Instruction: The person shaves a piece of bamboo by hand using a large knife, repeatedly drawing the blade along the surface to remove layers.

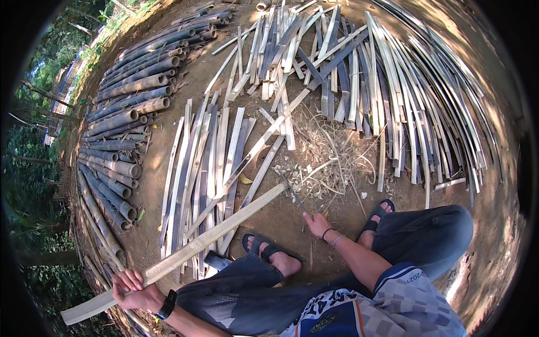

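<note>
A long, pale split bamboo strip (210,235) slants up from the lower left, its far end over the shavings. My left hand (133,289) is closed around it near the lower end. My right hand (317,223) grips a knife, its handle mostly hidden in my fingers. The dark, thin knife blade (295,200) points up and left, meeting the strip's far end or lying very near it. Curled bamboo shavings (331,160) and small pale chips are heaped on the dirt just beyond the blade.
Whole bamboo poles (135,84) are stacked at the left. Split bamboo strips (205,151) lie beneath and beyond the held one, and a large fan of strips (415,101) spreads at the right. My sandaled feet (286,261) rest on bare dirt.
</note>
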### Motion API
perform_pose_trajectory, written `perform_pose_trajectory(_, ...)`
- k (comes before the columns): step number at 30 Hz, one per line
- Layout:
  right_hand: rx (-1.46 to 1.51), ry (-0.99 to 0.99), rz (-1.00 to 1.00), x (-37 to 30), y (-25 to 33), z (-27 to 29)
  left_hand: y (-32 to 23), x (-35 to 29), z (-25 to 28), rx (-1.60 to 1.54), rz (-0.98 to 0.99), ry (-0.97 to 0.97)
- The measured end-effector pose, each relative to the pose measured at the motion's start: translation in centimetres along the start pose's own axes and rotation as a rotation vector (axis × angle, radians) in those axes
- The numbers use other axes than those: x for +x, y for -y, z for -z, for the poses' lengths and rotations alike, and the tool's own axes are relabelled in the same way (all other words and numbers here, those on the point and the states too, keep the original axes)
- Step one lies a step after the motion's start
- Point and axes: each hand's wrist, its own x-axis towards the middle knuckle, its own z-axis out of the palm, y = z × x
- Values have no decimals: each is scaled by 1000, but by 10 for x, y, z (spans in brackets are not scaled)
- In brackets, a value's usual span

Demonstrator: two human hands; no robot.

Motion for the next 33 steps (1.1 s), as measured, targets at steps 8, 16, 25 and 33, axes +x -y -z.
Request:
perform_pose_trajectory(8,24,43,-67,-13,-3,0,-2,-3,-3,-10,9,21)
perform_pose_trajectory(16,-80,-29,-130,-28,1,16,0,-13,-21,-103,45,90)
perform_pose_trajectory(25,230,198,57,-99,96,83,-60,-21,-87,-299,-112,263)
perform_pose_trajectory(33,61,-289,647,-183,192,226,-73,-52,-155,-670,-324,238)
